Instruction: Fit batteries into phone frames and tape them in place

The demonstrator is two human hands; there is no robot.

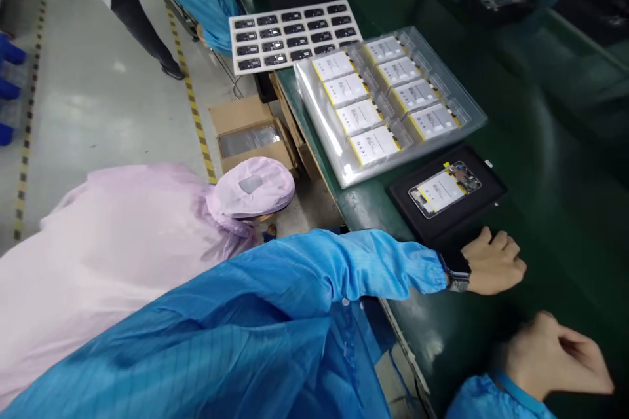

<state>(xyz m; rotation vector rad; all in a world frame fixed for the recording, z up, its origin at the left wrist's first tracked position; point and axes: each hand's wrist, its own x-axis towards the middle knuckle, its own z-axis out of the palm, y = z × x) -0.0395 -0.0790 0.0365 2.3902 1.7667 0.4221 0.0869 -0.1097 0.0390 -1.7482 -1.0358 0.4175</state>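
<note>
The hands of a worker in blue sleeves hover or rest at a green counter (535, 118): the left hand (493, 265), wearing a watch (456, 270), palm down with fingers bent; the right hand (548, 357), blurred, its fingers curled toward the thumb. Whether either grips anything cannot be told. An opened phone (442, 191) lies on a black pad (413, 209), just beyond the left hand, beside a clear tray (339, 167) of white, yellow-edged packs (361, 116).
</note>
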